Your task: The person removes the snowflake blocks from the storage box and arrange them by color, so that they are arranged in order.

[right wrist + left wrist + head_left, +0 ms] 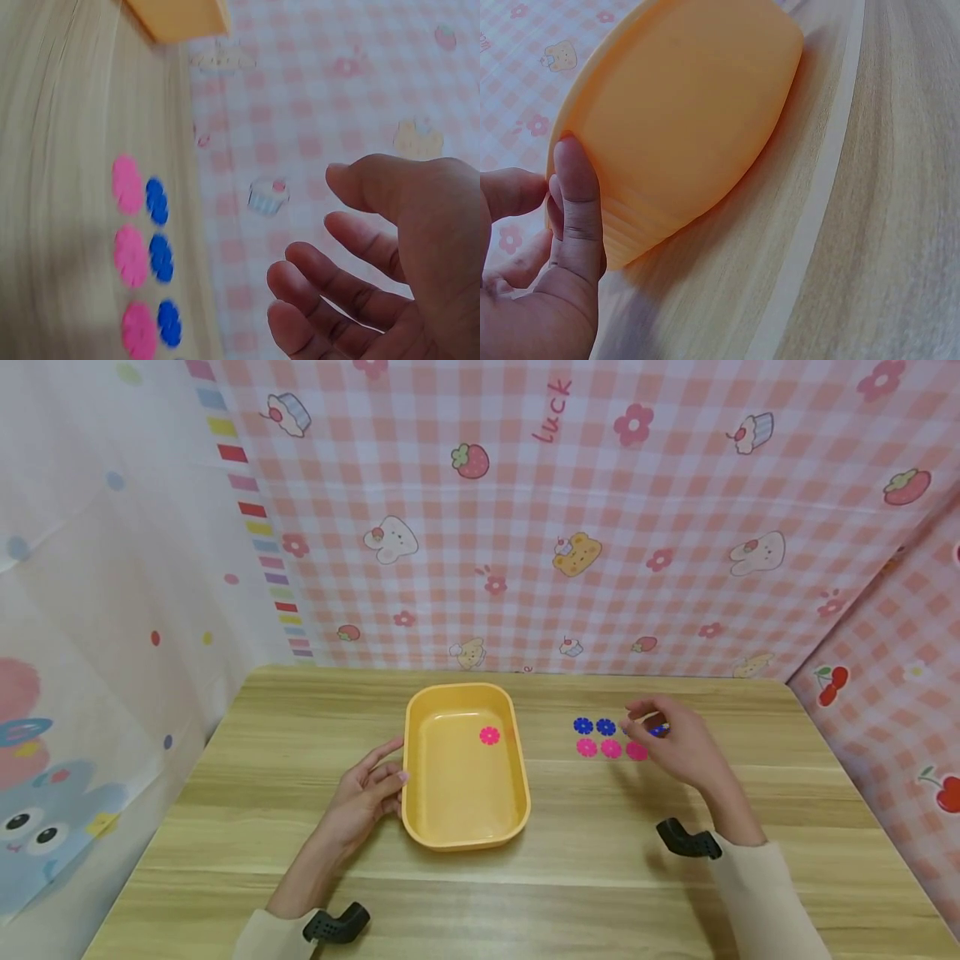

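Observation:
A yellow plastic tray (465, 793) stands upright on the table, with one pink flower-shaped disc (490, 736) lying in it. My left hand (367, 793) pinches the tray's left rim between thumb and fingers; the left wrist view shows the fingers against its outer wall (697, 112). To the tray's right lie two rows of notched discs, several blue ones (583, 726) behind and three pink ones (587, 747) in front. Above the right end of these rows hovers my right hand (678, 743), its fingers loosely bent and holding nothing in the right wrist view. It partly hides some blue discs.
The wood-grain table (585, 893) reaches back to a pink checked cloth (510, 527) hung behind it. White patterned cloth (150, 593) hangs at the left, and more checked cloth (907, 693) at the right. A black strap piece sits at each wrist.

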Demonstrator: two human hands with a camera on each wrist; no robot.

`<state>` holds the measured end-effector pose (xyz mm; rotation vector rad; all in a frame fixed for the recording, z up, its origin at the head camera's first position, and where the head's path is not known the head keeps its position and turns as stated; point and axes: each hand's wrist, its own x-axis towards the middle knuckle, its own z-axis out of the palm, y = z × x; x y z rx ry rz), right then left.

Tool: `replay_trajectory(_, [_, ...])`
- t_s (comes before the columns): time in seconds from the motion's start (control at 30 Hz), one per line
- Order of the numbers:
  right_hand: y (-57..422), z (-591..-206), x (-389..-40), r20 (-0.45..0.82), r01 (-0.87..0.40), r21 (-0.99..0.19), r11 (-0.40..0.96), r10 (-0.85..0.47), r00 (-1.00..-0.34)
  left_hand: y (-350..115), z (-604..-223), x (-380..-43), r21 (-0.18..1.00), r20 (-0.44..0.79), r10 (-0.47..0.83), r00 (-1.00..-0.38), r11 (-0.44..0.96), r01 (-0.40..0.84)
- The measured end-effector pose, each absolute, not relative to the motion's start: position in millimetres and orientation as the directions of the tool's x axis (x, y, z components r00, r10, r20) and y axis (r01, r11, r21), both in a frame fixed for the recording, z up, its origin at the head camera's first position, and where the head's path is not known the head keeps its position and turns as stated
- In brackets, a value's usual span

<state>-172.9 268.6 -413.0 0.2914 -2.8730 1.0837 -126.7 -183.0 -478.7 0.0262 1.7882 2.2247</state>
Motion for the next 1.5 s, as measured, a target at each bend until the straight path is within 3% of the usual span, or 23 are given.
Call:
replay_trajectory(0.7, [173.3,-376.7,-186.9,0.103,-0.382,-0.593,0.709,-0.404,-0.909,-183.0,-478.3,-126.1,0.958,-0.175,0.217,-0.960,-0.188,-0.217])
replay_trajectory(1.5, [85.9,-392.6,-209.3,-0.040,-0.421,-0.581,0.696,-0.541,-0.840,-183.3,-478.9,-126.1,0.961,-0.165,0.221,-0.961,-0.185,-0.208])
